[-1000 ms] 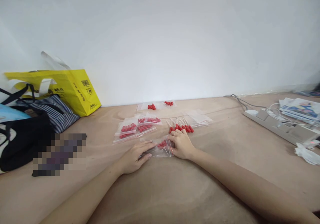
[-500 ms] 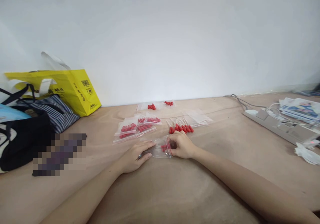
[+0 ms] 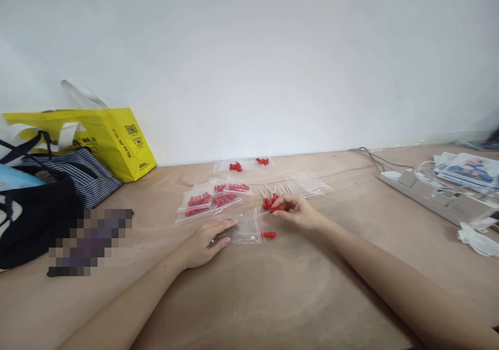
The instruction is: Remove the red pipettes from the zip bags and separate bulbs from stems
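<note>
My left hand (image 3: 208,241) rests on the table with thumb and fingers apart, its tips at the left end of a clear zip bag (image 3: 245,228). A dropper's red bulb (image 3: 269,234) sticks out past the bag's red-lined mouth. My right hand (image 3: 298,211) pinches another dropper by its red bulb (image 3: 276,209), with the thin stem pointing left toward the bag's upper corner. Just behind those fingers, several loose droppers (image 3: 267,203) lie in a pile, pale stems pointing away; the hand hides part of it.
Filled zip bags with red bulbs (image 3: 199,200) overlap at left of centre. Flat clear bags (image 3: 310,184) lie behind the pile; red pieces (image 3: 235,167) lie on bags by the wall. A yellow bag (image 3: 132,147) stands left, a power strip (image 3: 421,191) right.
My right hand has left the zip bag's mouth, moved up and right to the pile, and taken a dropper. A red bulb now shows outside the mouth. My left hand has barely moved.
</note>
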### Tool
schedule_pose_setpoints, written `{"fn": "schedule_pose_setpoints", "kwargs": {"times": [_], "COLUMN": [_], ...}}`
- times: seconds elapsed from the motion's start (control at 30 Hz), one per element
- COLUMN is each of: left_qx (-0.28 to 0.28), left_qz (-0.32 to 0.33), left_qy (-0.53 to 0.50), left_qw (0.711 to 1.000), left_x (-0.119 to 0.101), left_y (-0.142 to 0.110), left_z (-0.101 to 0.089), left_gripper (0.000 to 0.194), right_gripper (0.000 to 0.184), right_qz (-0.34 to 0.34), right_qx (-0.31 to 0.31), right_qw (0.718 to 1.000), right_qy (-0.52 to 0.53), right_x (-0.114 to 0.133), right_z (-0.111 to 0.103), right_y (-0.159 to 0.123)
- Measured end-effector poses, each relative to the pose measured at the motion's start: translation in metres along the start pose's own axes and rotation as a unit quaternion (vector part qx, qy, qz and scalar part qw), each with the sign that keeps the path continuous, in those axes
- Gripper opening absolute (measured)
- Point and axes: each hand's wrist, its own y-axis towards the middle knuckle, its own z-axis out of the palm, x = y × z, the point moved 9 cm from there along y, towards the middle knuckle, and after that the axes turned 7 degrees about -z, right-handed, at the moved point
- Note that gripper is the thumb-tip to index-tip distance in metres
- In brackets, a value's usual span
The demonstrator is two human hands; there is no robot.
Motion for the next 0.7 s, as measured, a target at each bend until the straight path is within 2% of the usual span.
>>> {"fn": "schedule_pose_setpoints", "kwargs": {"times": [0.07, 0.27, 0.43, 0.57, 0.7], "left_qx": [0.000, -0.002, 0.007, 0.006, -0.005], "left_qz": [0.000, 0.007, 0.004, 0.006, 0.014], "left_qy": [0.002, 0.001, 0.009, 0.012, 0.001], "left_qw": [1.000, 1.000, 1.000, 1.000, 1.000], "left_x": [-0.001, -0.007, -0.010, -0.009, -0.007], "left_y": [0.000, 0.001, 0.001, 0.001, 0.001], "left_z": [-0.001, -0.003, -0.004, -0.003, -0.003], "left_gripper": [0.040, 0.038, 0.038, 0.037, 0.037], "right_gripper": [0.022, 0.014, 0.010, 0.011, 0.019], "right_qz": [0.003, 0.008, -0.038, -0.037, -0.012], "right_qx": [0.012, 0.072, 0.059, 0.040, 0.005], "right_qw": [1.000, 0.996, 0.986, 0.991, 1.000], "right_qy": [-0.011, -0.058, -0.150, -0.118, -0.020], "right_x": [0.001, 0.004, 0.008, 0.007, 0.006], "right_z": [0.002, 0.028, 0.032, 0.023, -0.008], "right_y": [-0.001, -0.008, -0.009, -0.012, -0.012]}}
